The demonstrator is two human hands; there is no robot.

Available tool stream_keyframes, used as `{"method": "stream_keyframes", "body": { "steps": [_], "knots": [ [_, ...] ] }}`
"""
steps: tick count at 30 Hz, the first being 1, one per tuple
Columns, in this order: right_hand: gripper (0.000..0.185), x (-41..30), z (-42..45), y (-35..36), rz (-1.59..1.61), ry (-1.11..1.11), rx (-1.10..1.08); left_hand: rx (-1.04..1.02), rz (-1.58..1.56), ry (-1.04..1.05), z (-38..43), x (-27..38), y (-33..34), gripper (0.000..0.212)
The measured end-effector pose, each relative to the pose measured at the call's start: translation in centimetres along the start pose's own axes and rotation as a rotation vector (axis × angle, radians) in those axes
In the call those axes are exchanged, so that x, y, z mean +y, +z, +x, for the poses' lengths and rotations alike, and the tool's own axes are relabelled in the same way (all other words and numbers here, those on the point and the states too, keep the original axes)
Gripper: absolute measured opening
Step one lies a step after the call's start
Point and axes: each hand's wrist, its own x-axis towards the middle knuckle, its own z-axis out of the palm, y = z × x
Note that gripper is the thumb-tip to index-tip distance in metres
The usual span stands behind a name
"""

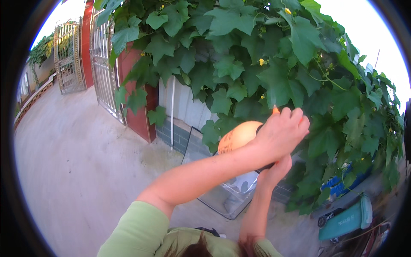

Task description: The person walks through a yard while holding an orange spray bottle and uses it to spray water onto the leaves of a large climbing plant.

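A hand pump sprayer with a pale orange plastic tank [239, 136] is held out in front of me, tipped on its side. The tank bears dark writing, and a dark collar shows at its neck. My left hand [282, 131] wraps over the sprayer's head, hiding most of it. An orange nozzle [275, 110] pokes out above the knuckles, close to the leaves. Below, my right hand [278, 168] grips the sprayer's underside, partly covered by the left wrist. Broad green leaves of a climbing gourd vine [285, 80] hang just past both hands, with small yellow flowers among them.
A framed glass pane [221, 200] leans low against the tiled wall [178, 138] beneath the vine. To the left stand a metal gate [104, 64] and a red pillar [136, 112] on concrete ground [80, 167]. A green wheeled bin [343, 221] lies tilted in view at lower right.
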Motion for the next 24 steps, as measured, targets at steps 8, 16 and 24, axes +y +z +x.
{"method": "stream_keyframes", "body": {
  "steps": [8, 16, 24],
  "knots": [
    [0.028, 4.6, -3.3, 9.4, 0.115, 0.087, -0.163, -0.008, -0.008, -0.134, -3.7, -10.5, -5.0, 0.017],
    [0.030, 14.2, -4.8, 14.9, 0.057, 0.241, -0.241, -0.050, 0.172, -0.142, -8.2, -20.6, -5.1, 0.020],
    [0.025, 22.6, -3.9, 21.2, 0.130, 0.341, -0.370, 0.167, 0.320, -0.104, -2.0, -28.8, -7.3, 0.022]
  ]
}}
